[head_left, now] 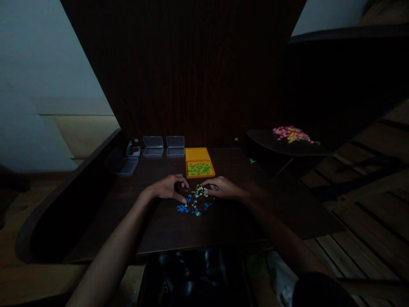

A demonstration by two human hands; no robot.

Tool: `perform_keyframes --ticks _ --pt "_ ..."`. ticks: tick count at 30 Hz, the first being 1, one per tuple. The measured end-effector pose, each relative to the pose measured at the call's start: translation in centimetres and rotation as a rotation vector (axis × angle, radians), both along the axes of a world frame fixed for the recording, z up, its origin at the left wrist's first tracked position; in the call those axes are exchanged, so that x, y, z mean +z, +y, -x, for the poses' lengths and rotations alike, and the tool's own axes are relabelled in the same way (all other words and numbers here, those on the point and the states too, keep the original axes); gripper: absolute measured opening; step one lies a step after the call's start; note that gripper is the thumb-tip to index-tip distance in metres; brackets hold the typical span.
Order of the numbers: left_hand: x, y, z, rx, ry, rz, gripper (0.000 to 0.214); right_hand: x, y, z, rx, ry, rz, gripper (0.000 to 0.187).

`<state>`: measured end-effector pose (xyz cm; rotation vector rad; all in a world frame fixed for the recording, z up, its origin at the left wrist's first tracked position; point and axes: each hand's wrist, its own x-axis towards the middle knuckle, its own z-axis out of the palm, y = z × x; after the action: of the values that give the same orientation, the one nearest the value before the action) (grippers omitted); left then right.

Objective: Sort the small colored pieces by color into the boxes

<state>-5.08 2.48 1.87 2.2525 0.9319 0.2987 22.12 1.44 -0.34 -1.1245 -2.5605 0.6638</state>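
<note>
A scatter of small blue and yellow pieces (194, 203) lies on a dark wooden table (166, 230). My left hand (168, 187) rests at the left edge of the scatter with its fingers curled down onto the table. My right hand (221, 187) lies at the right edge, fingertips pressed together among the pieces. What either hand holds is too small and dark to make out. Just beyond the hands an open orange box (199, 163) holds several green pieces (200, 169).
Clear plastic boxes (153, 146) stand in a row at the table's back left, one more (127, 166) nearer the left edge. A dark tall panel rises behind the table. A pile of pink and yellow pieces (291, 134) lies on a dark surface at the right. Wooden floor planks lie to the right.
</note>
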Motion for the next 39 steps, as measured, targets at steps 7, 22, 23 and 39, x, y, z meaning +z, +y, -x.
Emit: perform_keyframes --ticks 7,22,23,39 --pt "-0.7 0.4 -0.1 0.012 -0.056 0.007 0.037 0.2 -0.3 0.1 0.038 0.055 0.005 0.035" --pt "-1.4 0.6 -0.6 0.068 -0.051 -0.065 0.028 -0.2 0.4 -0.5 -0.126 0.170 -0.082 0.032" --pt "-1.4 0.7 -0.6 0.076 -0.055 -0.077 0.029 -0.3 0.4 -0.6 -0.180 0.183 -0.104 0.032" --pt "-3.0 0.7 -1.8 0.290 0.064 -0.537 0.025 -1.2 1.5 -1.6 -0.333 -0.108 -0.286 0.021"
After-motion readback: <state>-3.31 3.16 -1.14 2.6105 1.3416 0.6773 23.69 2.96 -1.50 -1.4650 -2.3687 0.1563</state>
